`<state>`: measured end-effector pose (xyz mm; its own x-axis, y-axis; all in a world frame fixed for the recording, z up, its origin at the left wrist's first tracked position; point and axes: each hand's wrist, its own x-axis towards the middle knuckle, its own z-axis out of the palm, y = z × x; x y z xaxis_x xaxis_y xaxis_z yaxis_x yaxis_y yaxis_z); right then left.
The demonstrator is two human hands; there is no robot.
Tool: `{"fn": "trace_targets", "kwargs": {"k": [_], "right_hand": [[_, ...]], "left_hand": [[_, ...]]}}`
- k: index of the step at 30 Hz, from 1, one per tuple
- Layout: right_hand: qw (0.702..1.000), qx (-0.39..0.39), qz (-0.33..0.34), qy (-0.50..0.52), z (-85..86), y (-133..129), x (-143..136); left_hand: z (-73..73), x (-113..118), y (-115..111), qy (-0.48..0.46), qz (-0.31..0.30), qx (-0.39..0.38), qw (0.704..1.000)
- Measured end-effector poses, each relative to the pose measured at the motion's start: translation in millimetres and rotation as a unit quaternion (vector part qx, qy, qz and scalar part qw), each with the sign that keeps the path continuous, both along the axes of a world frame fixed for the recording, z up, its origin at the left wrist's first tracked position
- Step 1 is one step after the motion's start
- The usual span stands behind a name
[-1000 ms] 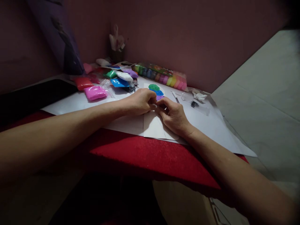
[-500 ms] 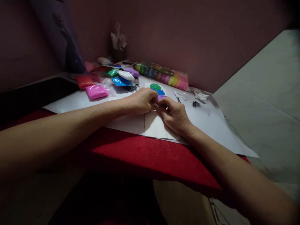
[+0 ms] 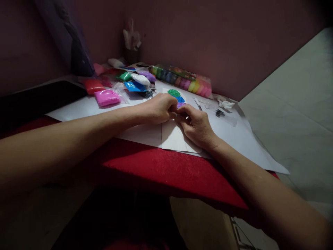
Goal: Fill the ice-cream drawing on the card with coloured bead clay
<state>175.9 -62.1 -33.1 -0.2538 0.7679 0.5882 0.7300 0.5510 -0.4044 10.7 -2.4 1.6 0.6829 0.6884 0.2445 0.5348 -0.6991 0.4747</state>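
Near the front edge of the bench (image 3: 153, 166), two hands, left hand (image 3: 162, 108) and right hand (image 3: 196, 125), meet over one card (image 3: 172, 136), fingers bent narrow; whether they pinch anything cannot be told. Beyond them, the card bears one green patch (image 3: 173, 92), one blue patch (image 3: 180, 99) and one purple patch (image 3: 181, 104). One tool (image 3: 198, 105) lies right; one magenta packet (image 3: 107, 98), left; one box (image 3: 182, 82), behind.
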Motion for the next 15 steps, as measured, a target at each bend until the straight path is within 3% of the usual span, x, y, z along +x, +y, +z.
{"fn": "trace_targets", "kwargs": {"k": [15], "right_hand": [[1.0,0.006,0.006,-0.003,-1.0,0.6,0.6]], "left_hand": [[0.5,0.1,-0.5,0.029,-0.002,0.037,0.999]]}}
